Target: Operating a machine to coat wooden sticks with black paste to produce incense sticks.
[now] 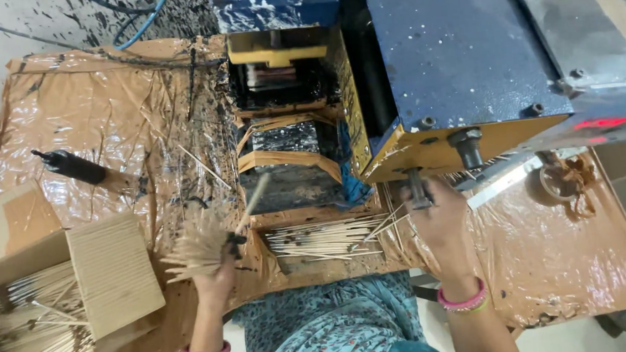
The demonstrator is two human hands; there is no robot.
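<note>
My left hand (218, 270) grips a fanned bundle of thin bamboo sticks (195, 246) just left of a blue and yellow machine (457, 68). One stick (257, 193) points up from that hand toward the machine's dark feed slot (287, 152). My right hand (440, 219) reaches under the machine's yellow edge beside a dark bolt-like handle (417, 188), its fingers resting on sticks there. A shallow tray (323, 240) between my hands holds several sticks lying flat.
An open cardboard box (55, 296) full of sticks stands at the lower left. A black-coated rod (70, 166) lies on the brown plastic-covered table (109, 108). A tape roll (563, 181) sits at the right. Blue cables (141, 24) hang behind.
</note>
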